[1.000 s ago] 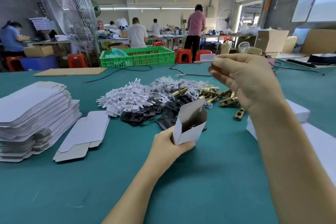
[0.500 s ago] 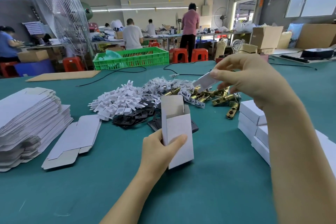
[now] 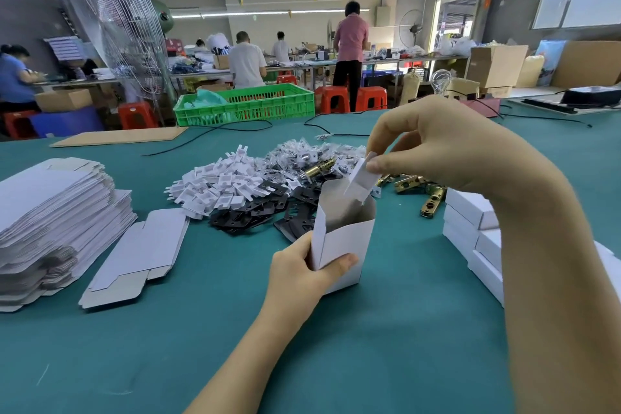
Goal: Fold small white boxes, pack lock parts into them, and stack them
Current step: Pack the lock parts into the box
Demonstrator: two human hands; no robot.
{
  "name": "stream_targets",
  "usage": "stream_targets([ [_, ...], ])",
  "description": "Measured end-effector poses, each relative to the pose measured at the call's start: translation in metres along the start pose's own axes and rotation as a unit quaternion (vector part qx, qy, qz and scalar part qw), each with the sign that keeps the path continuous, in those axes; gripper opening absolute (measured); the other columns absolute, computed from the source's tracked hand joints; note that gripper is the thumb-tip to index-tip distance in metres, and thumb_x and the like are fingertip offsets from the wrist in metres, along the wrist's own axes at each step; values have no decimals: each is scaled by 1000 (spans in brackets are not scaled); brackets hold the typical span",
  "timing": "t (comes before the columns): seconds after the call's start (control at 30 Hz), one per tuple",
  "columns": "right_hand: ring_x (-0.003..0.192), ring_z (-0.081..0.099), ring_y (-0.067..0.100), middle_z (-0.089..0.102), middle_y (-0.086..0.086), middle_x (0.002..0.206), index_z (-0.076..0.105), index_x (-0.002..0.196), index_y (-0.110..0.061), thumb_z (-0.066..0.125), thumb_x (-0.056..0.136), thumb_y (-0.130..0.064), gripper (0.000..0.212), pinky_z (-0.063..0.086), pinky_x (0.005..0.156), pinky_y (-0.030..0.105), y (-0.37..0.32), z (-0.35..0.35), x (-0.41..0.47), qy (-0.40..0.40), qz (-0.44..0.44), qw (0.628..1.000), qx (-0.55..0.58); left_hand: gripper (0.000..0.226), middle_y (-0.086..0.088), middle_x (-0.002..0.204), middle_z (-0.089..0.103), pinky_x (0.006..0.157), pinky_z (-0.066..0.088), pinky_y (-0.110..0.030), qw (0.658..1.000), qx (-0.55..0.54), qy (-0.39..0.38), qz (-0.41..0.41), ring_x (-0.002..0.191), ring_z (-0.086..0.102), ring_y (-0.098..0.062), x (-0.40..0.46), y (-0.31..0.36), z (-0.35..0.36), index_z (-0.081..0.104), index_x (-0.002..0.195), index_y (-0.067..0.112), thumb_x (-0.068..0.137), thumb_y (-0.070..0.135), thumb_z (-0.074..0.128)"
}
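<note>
A: What were the fingers doing?

B: The right hand pinched a small white plastic part between thumb and forefinger, its lower end dipping into the open mouth of the white box. The left hand gripped that box low down, thumb across the front face and the other fingers curled behind it.

A: And the box itself?

B: It stood upright on the green table, top flap raised at the back, tilted slightly.

A: What lay around it?

B: Just behind it was a heap of parts: white plastic pieces, black plates and brass latches, with small clear bags further back. To the right sat closed white boxes, stacked. To the left lay a flat box blank, and beside that a tall stack of blanks.

A: Further off?

B: A green crate at the table's far edge, a black cable near it, and people working at benches behind.
</note>
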State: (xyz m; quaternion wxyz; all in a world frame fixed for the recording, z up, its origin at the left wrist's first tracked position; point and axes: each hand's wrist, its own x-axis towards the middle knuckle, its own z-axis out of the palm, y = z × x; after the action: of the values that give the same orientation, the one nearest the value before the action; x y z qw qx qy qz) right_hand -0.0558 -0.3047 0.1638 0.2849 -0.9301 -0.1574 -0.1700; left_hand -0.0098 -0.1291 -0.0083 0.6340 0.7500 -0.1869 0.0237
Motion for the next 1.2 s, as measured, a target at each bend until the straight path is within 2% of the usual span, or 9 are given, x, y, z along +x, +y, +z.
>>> stream_targets([
  [0.1,72,63,-2,66,-19,72,69,76,-27,77,79,-19,11,48,60,9,0,3,2,-14,5,1000,-23,29,20,89,73,66,47,-9,1000,-7,1,-7,82,66,1,1,-1,-1,70,96,38,76,22,84],
  [0.27,75,65,-2,72,-9,79,76,86,-18,74,83,-19,5,52,72,19,-4,18,9,-42,9,996,-73,27,18,89,73,66,48,-11,1000,-10,-1,-3,81,65,0,2,-2,-1,71,97,36,77,22,84],
  [0.43,80,65,9,72,-4,82,75,86,-19,70,85,-17,6,50,74,24,-10,33,15,-66,8,992,-108,24,17,88,73,66,48,-11,1000,-7,-2,-7,81,65,-2,2,-2,-2,71,94,36,78,23,83],
  [0.6,71,61,-1,71,-10,82,75,88,-23,65,89,-18,11,43,62,6,-14,45,19,-115,-4,987,-111,23,17,85,72,62,47,-9,1000,-5,-2,-3,78,63,-1,3,-1,-2,70,93,34,79,21,82],
  [0.7,85,62,7,72,-10,91,75,97,-24,60,92,-21,16,49,74,21,-14,46,18,-134,0,985,-105,23,16,87,73,65,50,-13,1000,-7,-3,-3,81,64,-4,4,-3,-2,70,94,35,79,22,82],
  [0.9,76,64,7,70,-7,78,73,97,-21,58,93,-26,16,52,67,25,8,27,14,-45,49,997,-40,24,17,90,74,65,50,-12,999,-36,3,-19,85,67,-3,7,-8,-2,71,96,34,78,22,82],
  [1.0,77,68,15,72,1,76,72,89,-18,58,93,-26,17,57,72,36,28,30,15,-20,101,994,-36,18,16,86,74,66,53,-19,997,-45,59,-36,82,69,-7,10,-10,-2,71,90,31,77,23,82],
  [1.1,73,70,7,73,0,81,71,88,-14,57,94,-25,18,56,74,31,48,39,18,-52,144,986,-66,13,14,83,74,73,57,-32,983,-76,154,-60,82,70,-11,15,-13,-7,70,86,29,79,27,80],
  [1.2,71,70,5,73,-2,83,70,91,-11,57,94,-24,18,56,73,29,63,49,22,-78,169,981,-59,11,12,84,73,73,54,-31,962,-118,235,-77,85,70,-13,19,-16,-16,68,85,28,81,28,78],
])
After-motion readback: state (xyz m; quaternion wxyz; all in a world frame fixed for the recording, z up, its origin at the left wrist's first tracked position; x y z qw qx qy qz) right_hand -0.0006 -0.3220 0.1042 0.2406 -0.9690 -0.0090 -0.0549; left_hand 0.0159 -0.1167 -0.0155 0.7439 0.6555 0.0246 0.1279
